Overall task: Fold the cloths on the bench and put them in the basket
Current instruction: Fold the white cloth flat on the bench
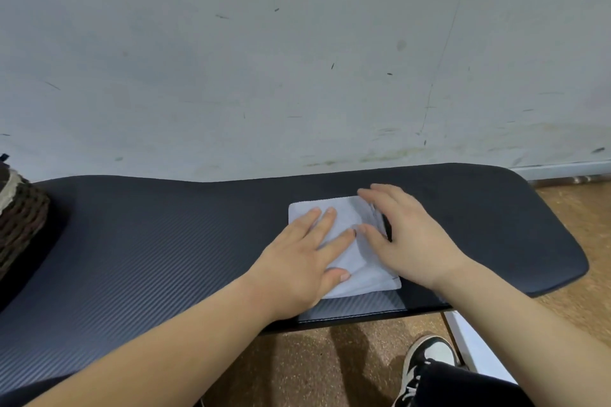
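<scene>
White and folded into a small layered rectangle, the cloth lies on the dark ribbed desk beneath our hands. Our left hand and right hand press flat on it, fingers straight, side by side. A woven basket sits well beyond our left hand.

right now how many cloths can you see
1: a folded white cloth on the right of the black bench, under the left hand and right hand. The woven basket at the left edge is cut off, so others may be hidden.
</scene>
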`<state>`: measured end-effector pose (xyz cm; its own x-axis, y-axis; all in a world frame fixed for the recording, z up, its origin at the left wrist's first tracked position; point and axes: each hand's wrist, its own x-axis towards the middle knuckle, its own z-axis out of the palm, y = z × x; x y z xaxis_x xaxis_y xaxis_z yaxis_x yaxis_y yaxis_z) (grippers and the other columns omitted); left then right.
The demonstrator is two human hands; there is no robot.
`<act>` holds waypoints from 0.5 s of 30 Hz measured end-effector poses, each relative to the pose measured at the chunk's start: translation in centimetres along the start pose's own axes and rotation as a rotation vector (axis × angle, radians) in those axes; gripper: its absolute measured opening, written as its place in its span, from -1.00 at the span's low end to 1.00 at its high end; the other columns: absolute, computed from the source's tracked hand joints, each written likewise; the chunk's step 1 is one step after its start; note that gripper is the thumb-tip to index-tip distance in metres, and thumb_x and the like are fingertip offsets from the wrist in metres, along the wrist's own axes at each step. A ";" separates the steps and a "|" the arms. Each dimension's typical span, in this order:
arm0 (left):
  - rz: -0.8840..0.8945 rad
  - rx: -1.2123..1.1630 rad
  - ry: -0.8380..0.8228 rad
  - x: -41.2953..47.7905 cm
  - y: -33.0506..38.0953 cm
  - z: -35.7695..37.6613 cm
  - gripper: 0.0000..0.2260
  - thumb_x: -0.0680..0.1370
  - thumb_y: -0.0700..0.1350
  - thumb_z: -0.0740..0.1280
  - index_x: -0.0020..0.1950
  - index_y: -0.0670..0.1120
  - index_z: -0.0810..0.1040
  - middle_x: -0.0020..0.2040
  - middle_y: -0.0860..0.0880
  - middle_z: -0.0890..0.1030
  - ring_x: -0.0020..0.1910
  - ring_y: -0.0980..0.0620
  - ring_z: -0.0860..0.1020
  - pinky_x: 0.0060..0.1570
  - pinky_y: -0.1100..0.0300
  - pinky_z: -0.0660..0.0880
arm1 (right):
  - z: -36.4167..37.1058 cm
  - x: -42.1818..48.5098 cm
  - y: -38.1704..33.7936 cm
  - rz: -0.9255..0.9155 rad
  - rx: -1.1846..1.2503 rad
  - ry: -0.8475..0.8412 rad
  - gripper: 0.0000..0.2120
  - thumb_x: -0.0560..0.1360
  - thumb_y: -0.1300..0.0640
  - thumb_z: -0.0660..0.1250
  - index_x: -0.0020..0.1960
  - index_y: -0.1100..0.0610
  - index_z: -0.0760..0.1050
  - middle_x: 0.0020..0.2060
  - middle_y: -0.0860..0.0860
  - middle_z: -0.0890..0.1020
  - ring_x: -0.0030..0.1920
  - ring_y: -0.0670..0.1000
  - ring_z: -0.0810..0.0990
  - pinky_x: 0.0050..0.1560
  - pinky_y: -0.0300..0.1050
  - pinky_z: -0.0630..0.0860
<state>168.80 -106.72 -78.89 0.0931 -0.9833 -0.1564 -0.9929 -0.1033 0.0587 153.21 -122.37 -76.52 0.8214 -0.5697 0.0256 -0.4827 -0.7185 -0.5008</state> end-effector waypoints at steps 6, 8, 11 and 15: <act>0.033 -0.140 0.029 -0.7 -0.5 -0.3 -0.34 0.63 0.31 -0.10 0.64 0.02 0.23 0.67 -0.11 0.09 0.67 -0.11 0.03 0.61 0.05 -0.10 | 1.0 -0.2 0.3 0.085 -0.222 -0.386 -0.41 0.69 -0.21 -0.02 0.66 -0.16 -0.12 0.65 -0.11 -0.18 0.64 0.00 -0.24 0.63 0.12 -0.06; 0.022 -0.187 0.062 -0.9 -0.7 -1.0 -0.40 0.63 0.25 -0.01 0.58 0.02 0.36 0.66 -0.08 0.16 0.64 -0.08 0.15 0.60 0.06 0.08 | 0.9 -0.1 0.3 0.083 -0.197 -0.387 -0.39 0.69 -0.22 0.00 0.66 -0.15 -0.14 0.65 -0.11 -0.21 0.64 -0.02 -0.28 0.63 0.11 -0.08; -0.030 -0.102 0.262 -1.5 -0.7 -1.5 -0.63 0.62 0.14 0.16 0.25 -0.01 0.61 0.34 -0.05 0.55 0.22 -0.11 0.57 0.08 0.01 0.60 | -0.1 -0.3 0.2 0.069 -0.150 -0.421 -0.27 0.63 -0.30 0.11 0.66 -0.13 -0.13 0.63 -0.13 -0.27 0.62 -0.07 -0.33 0.64 0.06 -0.10; -0.307 -0.081 0.132 -1.6 -0.6 -2.3 -0.61 0.65 0.26 0.12 0.30 0.01 0.40 0.13 0.00 0.47 0.04 -0.02 0.48 -0.14 0.11 0.41 | -1.6 -0.9 0.0 0.039 -0.186 -0.520 -0.12 0.54 -0.35 0.27 0.66 -0.18 -0.16 0.59 -0.21 -0.33 0.59 -0.13 -0.37 0.64 0.03 -0.12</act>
<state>169.44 -105.43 -76.39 0.4007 -0.9148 -0.0504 -0.9084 -0.4039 0.1077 151.97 -122.51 -75.15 0.8210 -0.3587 -0.4441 -0.5223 -0.7860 -0.3308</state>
